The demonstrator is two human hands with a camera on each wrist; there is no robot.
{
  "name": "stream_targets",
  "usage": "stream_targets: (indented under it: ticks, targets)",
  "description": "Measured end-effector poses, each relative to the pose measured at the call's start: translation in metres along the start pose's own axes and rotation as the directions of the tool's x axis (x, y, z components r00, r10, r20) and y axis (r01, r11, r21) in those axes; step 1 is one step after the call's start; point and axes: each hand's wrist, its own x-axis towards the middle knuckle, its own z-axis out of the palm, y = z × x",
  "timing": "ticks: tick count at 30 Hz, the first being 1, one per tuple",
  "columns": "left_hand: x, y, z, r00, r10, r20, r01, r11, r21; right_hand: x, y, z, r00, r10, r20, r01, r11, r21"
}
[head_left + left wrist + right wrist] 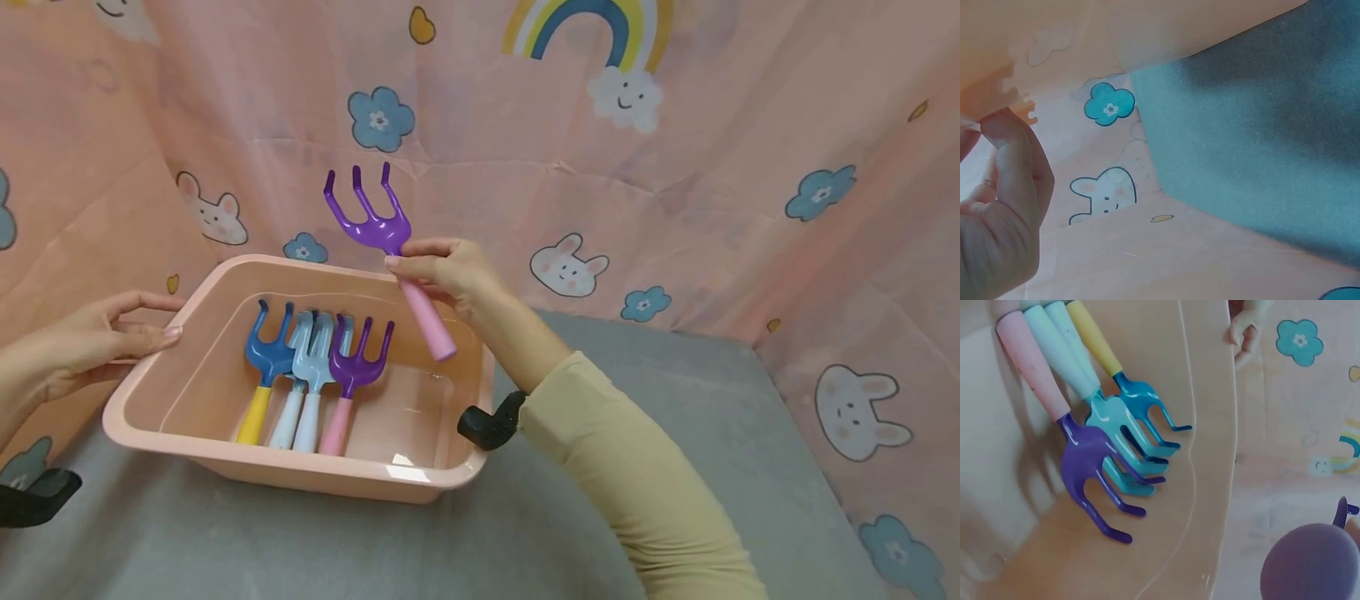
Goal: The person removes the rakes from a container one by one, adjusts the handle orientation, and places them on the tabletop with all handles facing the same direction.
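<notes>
My right hand (457,275) pinches a toy hand rake (386,233) near the neck, above the back right of a peach plastic basin (300,477). This rake has three purple tines pointing up and a pink handle angled down. In the right wrist view, its handle end (1310,562) looms close. My left hand (112,337) grips the basin's left rim, thumb on top. Inside the basin, side by side, lie a blue rake with a yellow handle (257,412), light blue garden forks (313,367) with pale handles, and a second purple rake (358,371) with a pink handle.
The basin is on a grey surface (525,533). A pink curtain (480,108) printed with rabbits, flowers and a rainbow stands behind and along both sides. Black wrist-camera mounts (491,423) show near both wrists, the right one overlapping the basin's right rim.
</notes>
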Motion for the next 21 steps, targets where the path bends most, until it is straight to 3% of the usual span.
stream_targets:
  ticks: [14,21]
  targets:
    - [0.007,-0.009,-0.005,1.000,-0.003,-0.003,0.003,1.000,-0.009,-0.004,-0.007,-0.031,0.996,-0.010,-0.090,0.007,0.999,-0.040]
    - [0.007,-0.012,-0.003,1.000,0.011,-0.012,-0.010,0.999,0.039,-0.005,-0.005,-0.041,0.993,0.009,-0.116,-0.010,1.000,-0.013]
